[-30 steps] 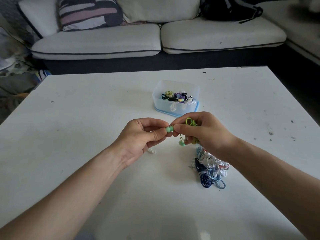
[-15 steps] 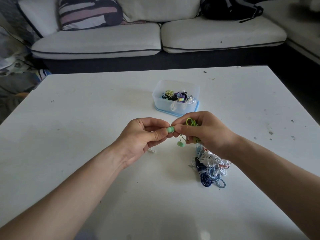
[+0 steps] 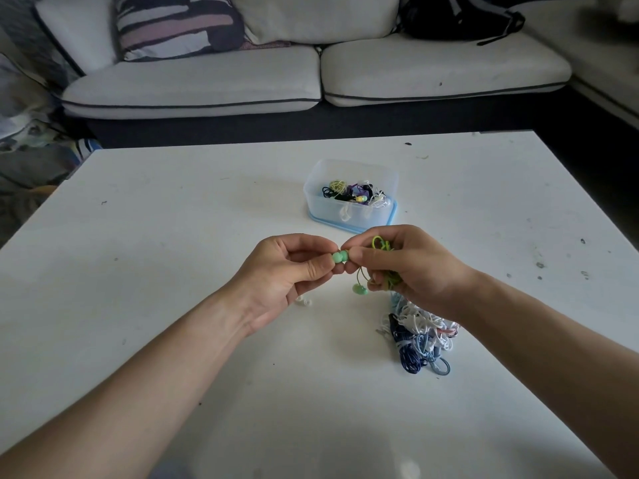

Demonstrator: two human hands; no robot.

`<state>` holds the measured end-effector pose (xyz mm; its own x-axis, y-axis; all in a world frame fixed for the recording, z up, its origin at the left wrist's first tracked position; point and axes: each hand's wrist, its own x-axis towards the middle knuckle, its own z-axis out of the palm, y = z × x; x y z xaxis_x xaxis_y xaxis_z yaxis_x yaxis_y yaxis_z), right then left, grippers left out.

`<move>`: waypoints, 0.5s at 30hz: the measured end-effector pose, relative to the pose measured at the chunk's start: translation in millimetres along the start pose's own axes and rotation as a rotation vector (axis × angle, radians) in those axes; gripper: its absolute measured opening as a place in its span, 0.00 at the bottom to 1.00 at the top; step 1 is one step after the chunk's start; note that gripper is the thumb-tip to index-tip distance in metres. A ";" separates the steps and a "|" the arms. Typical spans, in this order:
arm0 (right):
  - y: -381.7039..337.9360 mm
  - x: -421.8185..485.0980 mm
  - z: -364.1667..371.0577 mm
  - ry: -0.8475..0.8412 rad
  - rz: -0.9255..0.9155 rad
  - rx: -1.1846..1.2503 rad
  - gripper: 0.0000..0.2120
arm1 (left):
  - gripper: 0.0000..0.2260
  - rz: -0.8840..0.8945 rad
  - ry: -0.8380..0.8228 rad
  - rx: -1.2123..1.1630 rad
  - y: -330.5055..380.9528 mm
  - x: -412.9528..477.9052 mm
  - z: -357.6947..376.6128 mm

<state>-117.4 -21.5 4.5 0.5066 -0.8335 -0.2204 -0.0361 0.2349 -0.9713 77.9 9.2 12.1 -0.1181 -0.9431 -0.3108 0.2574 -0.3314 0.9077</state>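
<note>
Over the middle of the white table (image 3: 166,236), my left hand (image 3: 283,274) pinches a mint-green earbud (image 3: 339,256) between thumb and fingers. My right hand (image 3: 408,267) pinches the same earbud from the other side and holds a bundle of yellow-green earphone cord (image 3: 380,244) in its curled fingers. A second green earbud (image 3: 359,289) dangles on its cord below my right hand. A tangled pile of white and blue earphone cords (image 3: 418,337) lies on the table under my right wrist.
A clear plastic box (image 3: 349,216) with a blue base holds several coiled earphones beyond my hands. A small white earpiece (image 3: 304,301) lies near my left palm. A white sofa (image 3: 311,74) with a striped cushion (image 3: 176,24) and a black bag (image 3: 460,15) stands behind the table.
</note>
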 end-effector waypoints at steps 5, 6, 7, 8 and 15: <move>0.1 -0.3 2.6 0.059 -0.080 -0.150 0.03 | 0.07 0.013 0.018 0.042 -2.5 1.0 -2.1; -0.8 -0.5 3.3 0.073 -0.108 -0.186 0.03 | 0.07 0.018 0.020 0.048 -2.6 1.4 -2.9; -1.6 -0.6 3.2 0.081 -0.128 -0.209 0.03 | 0.07 0.019 0.017 0.043 -2.4 1.9 -3.1; -2.3 -0.6 2.9 0.078 -0.134 -0.207 0.03 | 0.07 0.019 0.011 0.030 -2.1 2.3 -3.2; 0.7 0.2 2.1 0.033 -0.068 -0.121 0.03 | 0.06 0.025 -0.023 0.049 -5.2 3.9 -4.9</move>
<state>-115.5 -20.5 3.9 0.4826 -0.8621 -0.1547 -0.1077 0.1168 -0.9873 80.8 7.1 4.8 -0.1346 -0.9500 -0.2818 0.2135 -0.3055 0.9280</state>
